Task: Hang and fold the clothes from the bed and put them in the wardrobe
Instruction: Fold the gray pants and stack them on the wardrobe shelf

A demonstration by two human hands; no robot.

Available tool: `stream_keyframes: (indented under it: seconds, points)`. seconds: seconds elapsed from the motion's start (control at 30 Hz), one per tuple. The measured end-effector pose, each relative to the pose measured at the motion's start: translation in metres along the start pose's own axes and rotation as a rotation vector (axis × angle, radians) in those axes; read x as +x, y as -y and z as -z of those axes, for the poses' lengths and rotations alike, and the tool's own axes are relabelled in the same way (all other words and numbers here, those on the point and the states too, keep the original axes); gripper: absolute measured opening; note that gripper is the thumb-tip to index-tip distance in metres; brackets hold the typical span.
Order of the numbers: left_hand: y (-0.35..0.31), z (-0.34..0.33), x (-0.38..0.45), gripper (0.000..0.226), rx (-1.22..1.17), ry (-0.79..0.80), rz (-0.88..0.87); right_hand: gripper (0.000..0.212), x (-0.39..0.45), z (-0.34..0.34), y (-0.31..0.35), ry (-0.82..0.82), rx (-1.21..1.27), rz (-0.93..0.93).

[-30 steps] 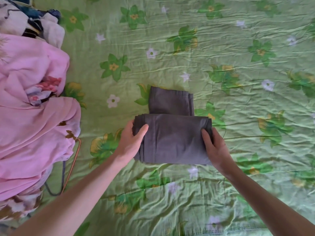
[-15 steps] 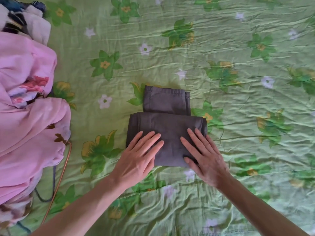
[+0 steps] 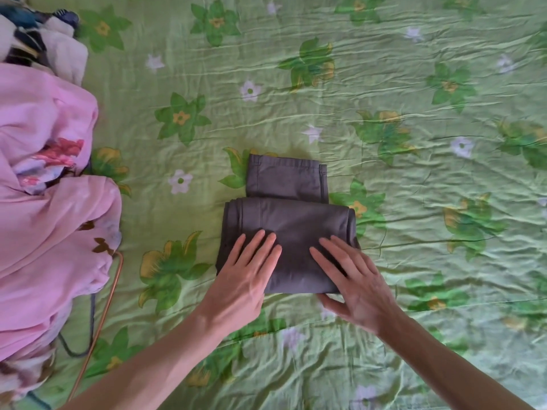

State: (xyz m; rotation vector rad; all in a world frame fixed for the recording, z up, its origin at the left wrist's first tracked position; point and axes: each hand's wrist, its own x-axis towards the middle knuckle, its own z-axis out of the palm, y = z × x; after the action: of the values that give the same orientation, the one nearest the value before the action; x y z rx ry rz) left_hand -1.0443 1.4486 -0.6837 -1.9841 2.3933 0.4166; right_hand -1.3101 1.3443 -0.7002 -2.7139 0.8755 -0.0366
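Fingers [image 3: 260, 247] of left hand [image 3: 245, 279] straight and slightly spread, pressing flat on near left part of folded dark grey cotton garment [image 3: 290, 220]. Fingers [image 3: 331, 258] of right hand [image 3: 358, 288] also straight and spread, lying on near right part, thumb at near edge. Garment in middle of bed with green flowered sheet [image 3: 414, 84], far half uncovered beyond fingertips. Pile of pink flowered clothes [image 3: 50, 232] well apart at left, copper-coloured wire hanger [image 3: 103, 315] under it.

Bright even daylight, soft shadows, slight blur, wide-angle edge distortion
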Motion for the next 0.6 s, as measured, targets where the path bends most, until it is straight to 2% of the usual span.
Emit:
stream_keyframes:
  seconds: [0.13, 0.27, 0.37, 0.47, 0.6]
  points:
    - [0.002, 0.026, 0.001, 0.081, -0.109, -0.039, 0.003, 0.087, -0.007, 0.012, 0.001, -0.008, 0.074, 0.031]
    - [0.011, 0.068, 0.004, 0.049, -0.338, -0.128, 0.080, 0.067, -0.008, 0.041, 0.006, -0.149, 0.261, 0.013]
    - [0.025, 0.093, 0.009, 0.047, -0.455, -0.129, 0.142, 0.060, -0.002, 0.067, 0.008, -0.216, 0.425, -0.060]
    - [0.042, 0.112, 0.020, 0.049, -0.684, -0.140, 0.181, 0.059, 0.012, 0.088, 0.005, -0.251, 0.674, -0.222]
    - [0.059, 0.114, 0.051, 0.047, -0.921, -0.378, 0.423, 0.063, 0.047, 0.094, -0.005, -0.403, 0.841, -0.530]
